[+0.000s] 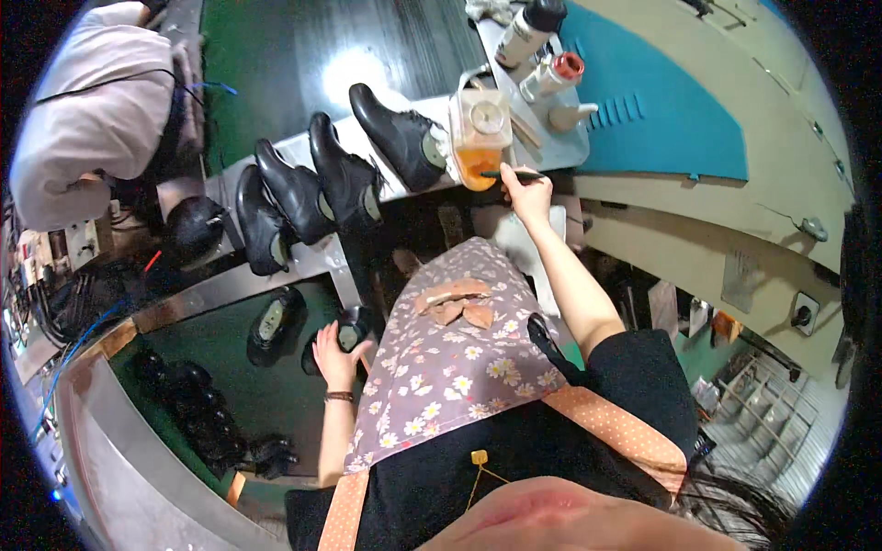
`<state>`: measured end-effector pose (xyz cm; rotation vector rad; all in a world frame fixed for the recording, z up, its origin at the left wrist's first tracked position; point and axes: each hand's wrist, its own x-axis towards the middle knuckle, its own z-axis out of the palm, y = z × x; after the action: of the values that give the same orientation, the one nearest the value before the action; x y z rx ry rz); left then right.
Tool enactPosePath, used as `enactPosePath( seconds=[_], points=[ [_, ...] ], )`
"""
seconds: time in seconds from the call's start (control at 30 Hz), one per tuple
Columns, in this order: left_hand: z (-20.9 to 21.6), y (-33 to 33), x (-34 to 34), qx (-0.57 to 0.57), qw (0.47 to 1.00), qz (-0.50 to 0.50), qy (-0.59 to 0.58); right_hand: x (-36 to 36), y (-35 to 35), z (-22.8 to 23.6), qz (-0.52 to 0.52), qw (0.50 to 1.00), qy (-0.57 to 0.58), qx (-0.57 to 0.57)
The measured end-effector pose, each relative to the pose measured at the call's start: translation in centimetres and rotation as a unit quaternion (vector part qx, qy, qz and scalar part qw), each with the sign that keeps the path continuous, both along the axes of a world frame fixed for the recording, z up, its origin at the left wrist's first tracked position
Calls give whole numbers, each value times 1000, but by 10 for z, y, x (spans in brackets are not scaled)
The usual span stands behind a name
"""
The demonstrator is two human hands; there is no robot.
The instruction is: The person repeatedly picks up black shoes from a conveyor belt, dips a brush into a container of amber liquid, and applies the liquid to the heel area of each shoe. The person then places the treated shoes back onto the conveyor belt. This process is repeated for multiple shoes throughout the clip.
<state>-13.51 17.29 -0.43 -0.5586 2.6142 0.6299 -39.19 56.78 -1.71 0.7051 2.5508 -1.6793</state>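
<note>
My right hand (528,195) is raised to the shelf edge and grips a thin dark brush (511,174), its tip against a clear plastic container of orange liquid (480,138). My left hand (336,356) hangs lower, resting on a black shoe (347,334) on the green lower surface. A flowered grey apron (450,358) with brown leather scraps (455,301) on it covers my lap. Three black shoes (344,174) stand in a row on the metal shelf (303,147) left of the container.
Another person in a light top (92,110) works at the far left. Bottles (533,32) and a small funnel (570,115) stand behind the container. More black shoes (276,321) lie on the green belt (230,358) below, with a dark pile (202,413). A teal panel (661,110) lies right.
</note>
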Motion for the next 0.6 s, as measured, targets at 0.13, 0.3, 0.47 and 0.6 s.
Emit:
enactPosePath(
  seconds=[0.13, 0.3, 0.47, 0.6],
  points=[
    [-10, -16, -22, -52, 978, -174, -104, -4, -2, -33, 16, 998, 12, 53],
    [-8, -14, -40, 18, 972, -201, -123, -9, -2, -43, 49, 992, 16, 114],
    [2, -17, -33, 9, 981, -170, -91, -5, 7, -53, -10, 993, -44, 110],
    [-14, -29, -29, 13, 976, -173, -131, -3, 4, -38, -8, 995, -35, 88]
  ],
)
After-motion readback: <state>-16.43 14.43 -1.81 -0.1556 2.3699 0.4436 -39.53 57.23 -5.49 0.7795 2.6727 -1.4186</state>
